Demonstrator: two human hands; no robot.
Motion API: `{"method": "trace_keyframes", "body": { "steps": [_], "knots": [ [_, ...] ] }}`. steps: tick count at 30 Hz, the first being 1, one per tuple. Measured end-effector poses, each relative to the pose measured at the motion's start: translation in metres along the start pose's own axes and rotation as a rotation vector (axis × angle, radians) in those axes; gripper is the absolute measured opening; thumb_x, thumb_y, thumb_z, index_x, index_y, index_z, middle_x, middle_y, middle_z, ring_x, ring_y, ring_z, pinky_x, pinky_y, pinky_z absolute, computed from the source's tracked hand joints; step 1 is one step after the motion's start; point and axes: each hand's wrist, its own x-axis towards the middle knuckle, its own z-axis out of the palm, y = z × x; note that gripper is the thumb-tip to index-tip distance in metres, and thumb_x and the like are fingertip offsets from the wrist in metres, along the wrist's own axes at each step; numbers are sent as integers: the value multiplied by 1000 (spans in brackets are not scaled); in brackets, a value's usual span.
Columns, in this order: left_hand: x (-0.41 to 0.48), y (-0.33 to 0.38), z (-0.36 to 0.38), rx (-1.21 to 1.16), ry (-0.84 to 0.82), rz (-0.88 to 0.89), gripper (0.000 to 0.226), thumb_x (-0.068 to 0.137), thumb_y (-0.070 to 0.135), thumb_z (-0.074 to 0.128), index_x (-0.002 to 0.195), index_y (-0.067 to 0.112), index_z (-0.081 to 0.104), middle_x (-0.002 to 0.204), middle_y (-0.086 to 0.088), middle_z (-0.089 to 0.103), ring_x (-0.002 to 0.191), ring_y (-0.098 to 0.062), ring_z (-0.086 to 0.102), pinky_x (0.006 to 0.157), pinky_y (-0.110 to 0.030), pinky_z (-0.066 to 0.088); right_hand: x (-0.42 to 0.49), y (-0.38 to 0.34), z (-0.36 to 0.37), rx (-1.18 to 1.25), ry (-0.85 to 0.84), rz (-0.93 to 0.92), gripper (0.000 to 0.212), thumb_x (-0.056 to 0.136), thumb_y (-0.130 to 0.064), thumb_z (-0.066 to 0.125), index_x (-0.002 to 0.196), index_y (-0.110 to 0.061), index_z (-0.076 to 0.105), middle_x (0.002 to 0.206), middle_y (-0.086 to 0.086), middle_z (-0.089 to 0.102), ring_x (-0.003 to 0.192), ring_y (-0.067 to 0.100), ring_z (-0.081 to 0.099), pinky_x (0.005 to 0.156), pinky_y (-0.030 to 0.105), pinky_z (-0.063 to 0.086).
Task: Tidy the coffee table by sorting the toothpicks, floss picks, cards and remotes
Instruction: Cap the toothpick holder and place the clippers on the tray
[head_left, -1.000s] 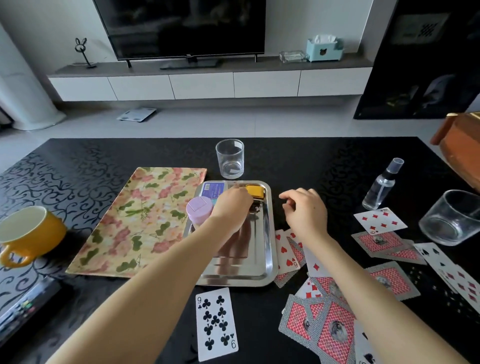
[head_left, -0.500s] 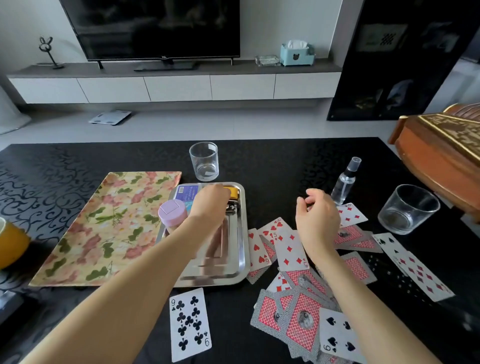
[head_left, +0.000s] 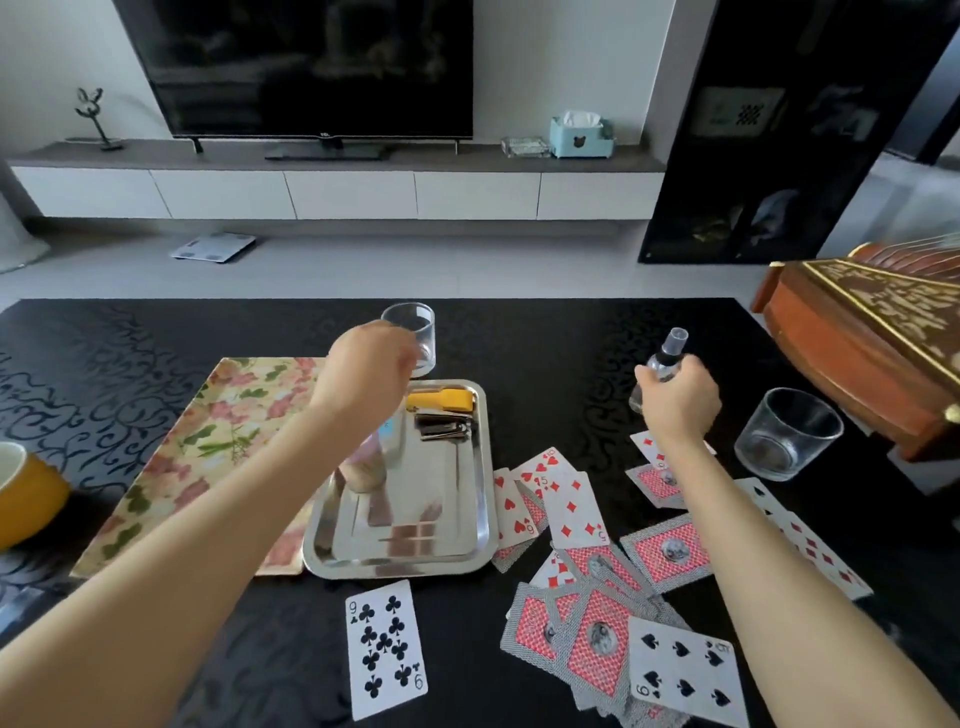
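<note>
Early on: playing cards (head_left: 574, 506) lie scattered, unsorted, under & beside right forearm; right hand (head_left: 678, 402) grips spray bottle (head_left: 667, 358); left hand (head_left: 366, 366) at drinking glass (head_left: 415, 322), looks curled, can't tell if gripping.

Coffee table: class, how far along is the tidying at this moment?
Done: a yellow item and a dark clip lie in the metal tray. In hand: the right hand grips the spray bottle; the left hand is at the glass, contact unclear. Remaining: the cards lie scattered, face up and face down, unsorted.
</note>
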Motion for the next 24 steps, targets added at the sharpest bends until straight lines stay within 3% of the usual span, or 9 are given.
{"method": "trace_keyframes", "body": {
  "steps": [4,8,10,13,18,24],
  "knots": [
    [-6,-16,-12,-134,20,-183,23,86,6,49,88,10,72,89,-9,70,81,-30,62,70,-37,52,-53,-45,2,146,-200,-248,21,83,-25,70,87,-8,60,82,-2,61,68,5,56,54,12,33],
    [-15,-29,-22,-199,50,-296,27,89,6,48,100,13,72,100,-7,71,85,-28,63,70,-27,47,-106,-78,33,213,-620,-376,24,83,-25,69,99,-11,57,86,-2,63,75,9,61,63,19,45],
    [-19,-35,-28,-228,62,-328,28,90,4,47,103,11,71,102,-8,70,82,-29,63,69,-27,47,-125,-89,53,134,-724,-436,29,82,-25,70,104,-12,56,92,-1,64,84,12,62,72,24,49],
    [-24,-41,-33,-241,84,-356,30,90,1,45,103,11,71,105,-7,70,87,-26,62,70,-23,43,-140,-99,69,32,-724,-481,34,84,-24,70,111,-9,55,107,6,64,99,19,62,82,25,46],
    [-29,-48,-35,-248,96,-383,35,90,-4,42,104,12,70,109,-5,69,98,-23,60,74,-21,40,-142,-106,82,-4,-711,-481,40,87,-22,66,121,-7,52,118,8,62,110,20,59,79,17,38],
    [-36,-48,-37,-243,77,-377,37,90,-4,40,104,12,70,111,-6,67,85,-20,58,70,-24,43,-143,-108,89,-48,-763,-503,48,86,-21,67,128,-11,46,123,7,61,112,22,59,86,23,44]
  ]
}}
